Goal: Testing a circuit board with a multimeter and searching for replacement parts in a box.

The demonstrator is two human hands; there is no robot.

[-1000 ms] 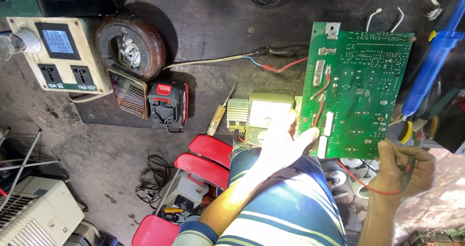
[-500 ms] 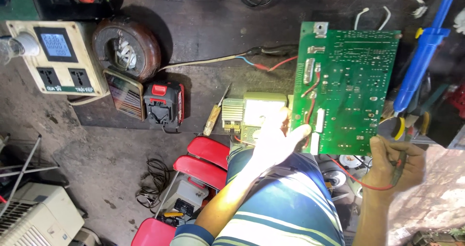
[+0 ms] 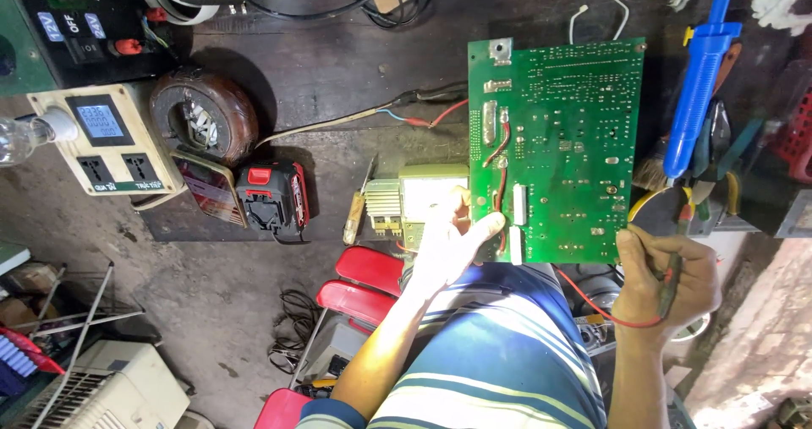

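We're pinching the green circuit board [image 3: 558, 150] steady at seven o'clock with our left hand [image 3: 444, 247] while our right hand [image 3: 668, 281], at four o'clock, is clasping a red-wired probe [image 3: 672, 273].

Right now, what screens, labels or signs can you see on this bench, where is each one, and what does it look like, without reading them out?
Meter screen: small grey rectangle on the cream socket box, far left.
Socket box label: thin green strip along its lower edge.
Switch panel labels: small blue tags on the black panel, top left.
Battery pack: black and red block, left of the left hand; its label is unclear.
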